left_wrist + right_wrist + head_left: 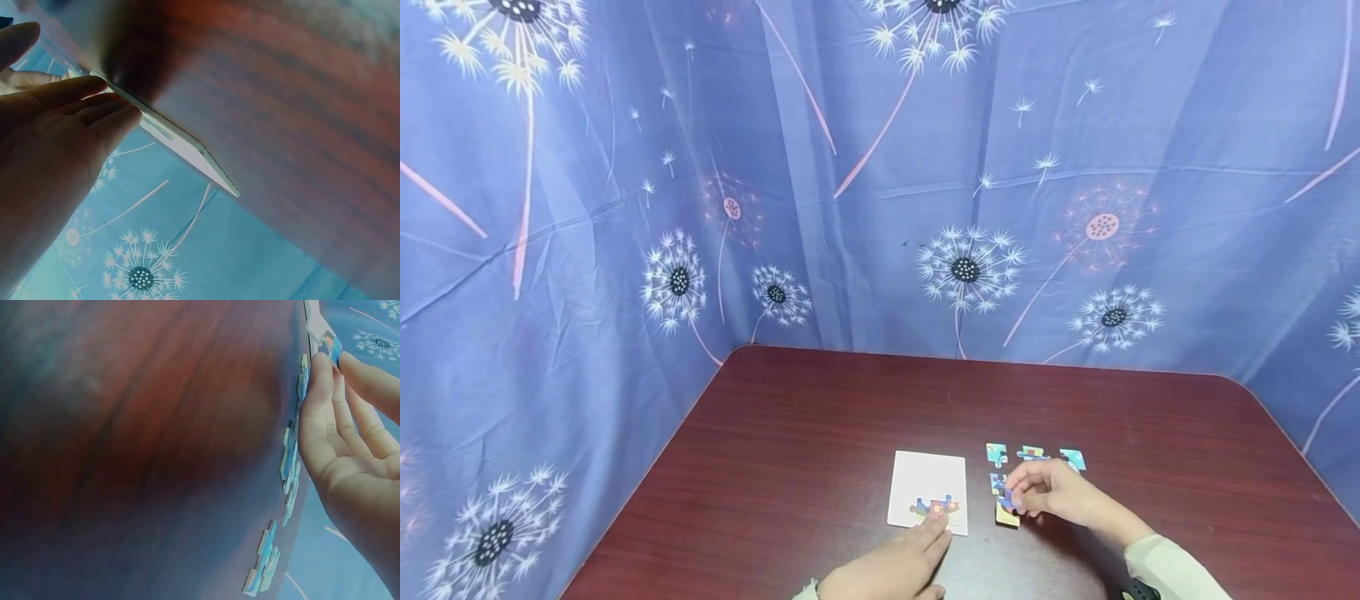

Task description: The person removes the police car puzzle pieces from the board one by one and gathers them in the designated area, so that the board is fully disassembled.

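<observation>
A white puzzle board [925, 477] lies flat on the table, with a few joined jigsaw pieces [942, 507] along its near edge. My left hand [891, 567] rests its outstretched fingertips on those pieces. In the left wrist view, the straight fingers [119, 122] lie at the edge of the board. Just right of the board, my right hand [1060, 493] pinches a blue jigsaw piece [336, 351] between thumb and finger. Below it lies a yellow-patterned piece [1007, 517], partly covered by the held one.
Loose pieces lie beyond the right hand: a teal corner piece [996, 452], a multicoloured piece [1032, 452] and another teal piece [1074, 458]. A blue piece [997, 482] lies left of the right fingers. A dandelion-patterned curtain [880, 250] borders the dark red table [790, 467].
</observation>
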`<state>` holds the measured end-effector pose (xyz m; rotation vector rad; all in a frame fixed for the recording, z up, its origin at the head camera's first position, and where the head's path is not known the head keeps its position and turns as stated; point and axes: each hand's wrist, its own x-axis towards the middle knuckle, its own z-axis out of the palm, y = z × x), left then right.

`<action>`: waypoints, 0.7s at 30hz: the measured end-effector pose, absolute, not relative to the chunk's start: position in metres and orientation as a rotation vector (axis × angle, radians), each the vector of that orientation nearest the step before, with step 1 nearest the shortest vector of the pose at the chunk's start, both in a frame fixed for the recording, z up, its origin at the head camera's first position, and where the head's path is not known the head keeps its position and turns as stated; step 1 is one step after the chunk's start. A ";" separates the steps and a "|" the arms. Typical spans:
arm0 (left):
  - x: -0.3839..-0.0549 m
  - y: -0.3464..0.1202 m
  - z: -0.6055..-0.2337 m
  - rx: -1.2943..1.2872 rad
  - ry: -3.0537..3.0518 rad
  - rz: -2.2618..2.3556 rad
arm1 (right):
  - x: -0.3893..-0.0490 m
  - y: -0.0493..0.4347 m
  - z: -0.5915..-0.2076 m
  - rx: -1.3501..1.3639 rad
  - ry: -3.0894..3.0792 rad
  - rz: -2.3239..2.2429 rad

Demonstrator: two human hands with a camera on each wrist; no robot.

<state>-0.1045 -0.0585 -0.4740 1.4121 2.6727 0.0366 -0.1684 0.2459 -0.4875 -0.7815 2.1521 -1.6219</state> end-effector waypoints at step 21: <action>-0.105 -0.059 -0.477 1.387 2.647 0.058 | -0.163 0.240 -0.495 -0.835 2.227 -1.598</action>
